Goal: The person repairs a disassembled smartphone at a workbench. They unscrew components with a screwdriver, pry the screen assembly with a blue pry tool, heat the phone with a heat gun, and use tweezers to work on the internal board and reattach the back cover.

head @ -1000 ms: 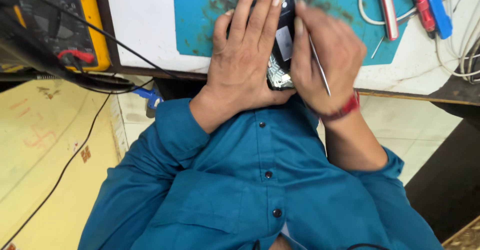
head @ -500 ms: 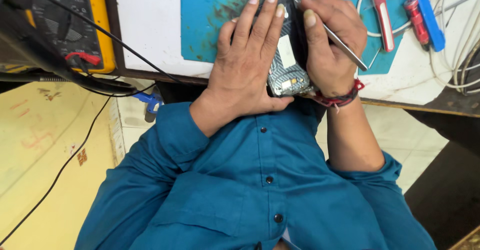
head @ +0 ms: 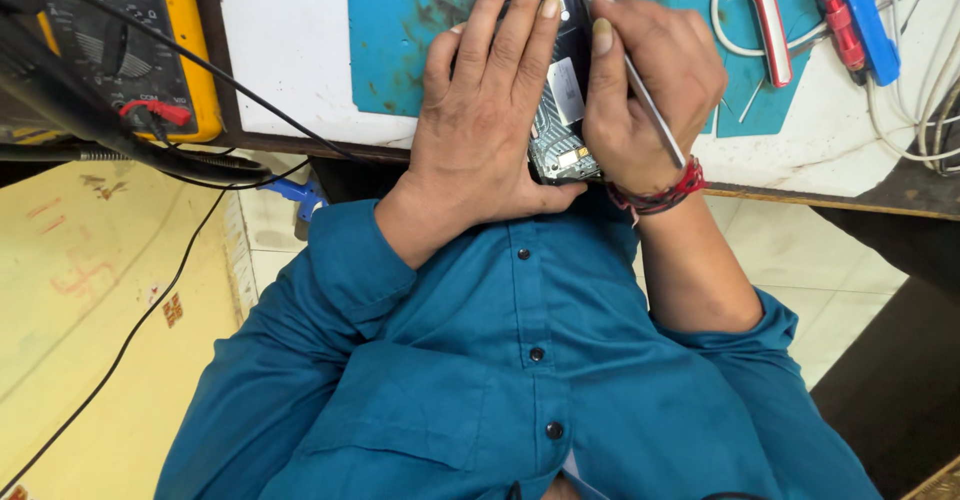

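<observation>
Teal mat, opened black phone, circuit board exposed, both hands gripping

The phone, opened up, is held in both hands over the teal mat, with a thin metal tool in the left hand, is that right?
Not quite: the thin metal tool is in the right hand, not the left. The head view shows it slanting across that hand's back. The rest stands: both hands, left hand included, hold the opened phone over the teal mat.

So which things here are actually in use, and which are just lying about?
In use:
left hand
right hand
opened phone
thin metal tool
teal mat

Lying about:
yellow multimeter
red-handled tool
blue tool
white cables
</observation>
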